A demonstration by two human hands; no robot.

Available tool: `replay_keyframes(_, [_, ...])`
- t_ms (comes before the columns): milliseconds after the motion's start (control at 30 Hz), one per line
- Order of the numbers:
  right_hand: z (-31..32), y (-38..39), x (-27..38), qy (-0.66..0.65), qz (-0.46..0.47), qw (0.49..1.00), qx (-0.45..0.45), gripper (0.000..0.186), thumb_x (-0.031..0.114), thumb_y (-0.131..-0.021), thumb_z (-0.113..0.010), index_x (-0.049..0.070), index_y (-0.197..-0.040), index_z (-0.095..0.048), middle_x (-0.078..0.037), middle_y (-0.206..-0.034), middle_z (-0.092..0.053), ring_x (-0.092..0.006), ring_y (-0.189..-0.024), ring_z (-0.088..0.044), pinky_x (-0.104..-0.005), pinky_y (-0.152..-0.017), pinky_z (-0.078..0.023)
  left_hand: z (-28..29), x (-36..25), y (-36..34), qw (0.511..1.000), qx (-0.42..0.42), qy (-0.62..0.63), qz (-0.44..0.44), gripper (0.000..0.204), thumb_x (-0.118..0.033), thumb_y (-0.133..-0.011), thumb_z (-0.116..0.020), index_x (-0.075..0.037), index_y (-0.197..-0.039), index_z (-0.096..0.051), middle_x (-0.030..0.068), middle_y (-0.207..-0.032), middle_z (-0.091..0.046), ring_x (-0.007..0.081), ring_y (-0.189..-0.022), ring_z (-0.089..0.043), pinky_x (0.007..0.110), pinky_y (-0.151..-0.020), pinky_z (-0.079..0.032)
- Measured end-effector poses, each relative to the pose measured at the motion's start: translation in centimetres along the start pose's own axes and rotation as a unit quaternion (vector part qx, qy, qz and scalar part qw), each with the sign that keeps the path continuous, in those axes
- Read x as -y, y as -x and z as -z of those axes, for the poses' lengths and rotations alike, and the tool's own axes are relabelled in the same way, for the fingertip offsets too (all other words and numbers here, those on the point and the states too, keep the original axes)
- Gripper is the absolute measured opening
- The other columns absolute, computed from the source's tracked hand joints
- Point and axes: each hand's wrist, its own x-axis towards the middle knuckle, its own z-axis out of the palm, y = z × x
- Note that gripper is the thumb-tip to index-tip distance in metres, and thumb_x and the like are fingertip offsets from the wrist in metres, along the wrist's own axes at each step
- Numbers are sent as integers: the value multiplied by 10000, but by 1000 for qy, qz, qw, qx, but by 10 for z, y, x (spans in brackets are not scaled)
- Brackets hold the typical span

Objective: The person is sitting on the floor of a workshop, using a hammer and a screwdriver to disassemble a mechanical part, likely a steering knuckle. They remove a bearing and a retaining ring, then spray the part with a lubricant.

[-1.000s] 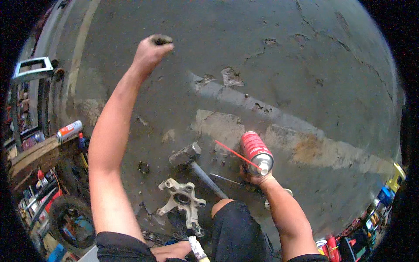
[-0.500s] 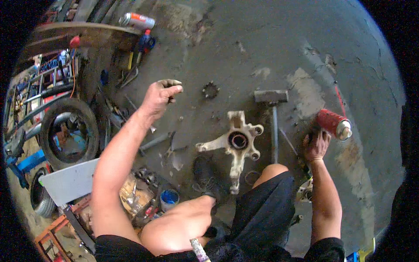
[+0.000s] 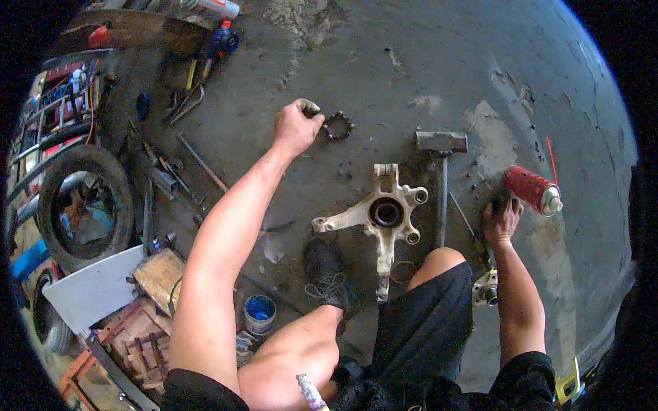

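My left hand (image 3: 299,129) is reached out over the floor, thumb and fingers pinched beside a dark ring (image 3: 338,126) with a knobbly rim, like a bearing cage. Whether the fingertips touch the ring or hold something small is hidden. In front of me lies a pale cast steering knuckle (image 3: 385,212) with a dark bore and several arms. My right hand (image 3: 502,222) is low, close against a red spray can (image 3: 531,186) with a red straw; its darkened fingertips are partly hidden, so its grip is unclear.
A sledgehammer (image 3: 441,142) lies right of the knuckle, with a screwdriver (image 3: 473,229) near its handle. My shoe (image 3: 327,274) is just left of the knuckle. Further left are a blue-filled tub (image 3: 260,315), a white panel (image 3: 96,288), a tire (image 3: 86,205) and scattered tools.
My left hand has moved right, from well left of the dark ring to right beside it. My right hand stays by the spray can. The whole view has shifted slightly.
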Motion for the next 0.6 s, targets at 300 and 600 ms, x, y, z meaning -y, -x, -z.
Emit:
replay_keyframes(300, [-1,-9,6,-17,10,1000,-14,287,257,-823,-572,74,-1045,-578,-147,-1084,-555,-380,-1031,-479,-487,-893,-358,-14,23,4,996,-57,-2,-67,185,-127,-746,-745,-10,-864,-663,125,-791,-701,235,-726,-673,366,-703,-530])
replay_keyframes(600, [5,-8,6,-22,0,1000,4,315,308,-848,-564,100,-1084,-582,-139,-1113,-559,-377,-1072,-481,-494,-936,-342,-17,-2,8,999,-19,-34,-22,179,-128,-743,-749,-12,-848,-662,126,-765,-700,218,-713,-679,359,-681,-533])
